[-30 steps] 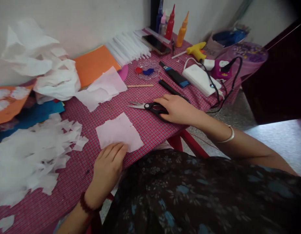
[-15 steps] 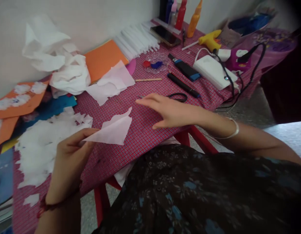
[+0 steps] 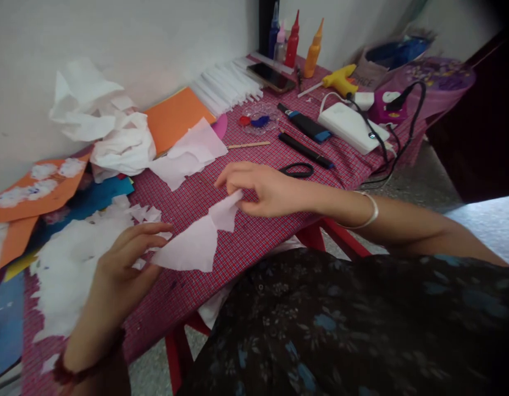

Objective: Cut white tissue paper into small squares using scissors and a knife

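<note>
1. Two hands meet over the worktop point(image 3: 246, 242): the right hand point(image 3: 260, 190), near the centre of the frame, pinches one end of a pale paper point(image 3: 192, 245) between thumb and bent fingers.
2. The left hand point(image 3: 125, 269), lower left, is partly open around the opposite corner; whether it grips, I cannot tell.
3. The pale paper slants between them, just below centre.
4. Black-handled scissors point(image 3: 298, 175) lie partly hidden behind the right hand.
</note>
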`<action>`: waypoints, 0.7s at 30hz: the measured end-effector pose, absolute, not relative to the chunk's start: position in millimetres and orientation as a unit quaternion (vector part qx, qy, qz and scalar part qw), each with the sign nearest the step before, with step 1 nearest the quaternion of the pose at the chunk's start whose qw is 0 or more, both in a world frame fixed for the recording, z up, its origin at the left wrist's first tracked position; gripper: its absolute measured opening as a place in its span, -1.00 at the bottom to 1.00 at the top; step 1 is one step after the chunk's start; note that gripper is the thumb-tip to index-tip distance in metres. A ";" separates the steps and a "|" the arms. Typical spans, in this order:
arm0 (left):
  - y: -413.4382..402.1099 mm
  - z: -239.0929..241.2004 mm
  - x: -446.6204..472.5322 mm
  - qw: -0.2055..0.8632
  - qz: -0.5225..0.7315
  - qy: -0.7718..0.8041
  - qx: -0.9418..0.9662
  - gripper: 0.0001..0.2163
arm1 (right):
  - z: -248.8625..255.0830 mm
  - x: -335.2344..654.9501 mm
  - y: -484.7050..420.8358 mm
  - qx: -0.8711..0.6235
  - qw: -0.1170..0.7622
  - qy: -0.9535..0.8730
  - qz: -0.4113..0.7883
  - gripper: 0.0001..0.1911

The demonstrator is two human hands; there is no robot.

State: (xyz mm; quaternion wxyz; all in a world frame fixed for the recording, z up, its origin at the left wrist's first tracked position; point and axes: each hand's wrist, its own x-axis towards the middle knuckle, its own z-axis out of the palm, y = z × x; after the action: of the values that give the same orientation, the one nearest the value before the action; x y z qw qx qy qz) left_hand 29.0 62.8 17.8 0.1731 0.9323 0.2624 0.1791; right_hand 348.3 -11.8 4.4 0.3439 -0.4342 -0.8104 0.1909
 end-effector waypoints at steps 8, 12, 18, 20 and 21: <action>23.2 -40.0 35.3 0.010 0.094 0.317 0.944 -0.46 | -38.3 344.2 -76.2 -0.439 0.208 -0.862 0.144 -0.81; 0.9 -47.1 42.2 0.053 0.148 0.304 0.940 -0.31 | -54.9 341.1 -89.1 -0.461 0.243 -0.836 0.172 -0.82; 1.2 -27.3 57.8 0.062 0.232 0.229 0.943 -0.83 | -46.6 341.8 -77.5 -0.451 0.340 -0.771 0.294 -0.80; 5.2 -14.7 54.9 0.081 0.268 0.258 0.925 -0.88 | -37.1 344.8 -66.4 -0.471 0.340 -0.764 0.280 -0.76; 5.7 -9.1 50.9 0.088 0.268 0.288 0.915 -0.88 | -30.4 346.1 -61.9 -0.485 0.340 -0.764 0.255 -0.71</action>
State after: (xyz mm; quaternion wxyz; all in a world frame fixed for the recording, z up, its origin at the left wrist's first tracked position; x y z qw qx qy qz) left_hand 50.9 5.7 -9.1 0.0882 0.9150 0.2883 0.2680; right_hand 346.1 -61.9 -30.4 0.3402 -0.4847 -0.7643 0.2553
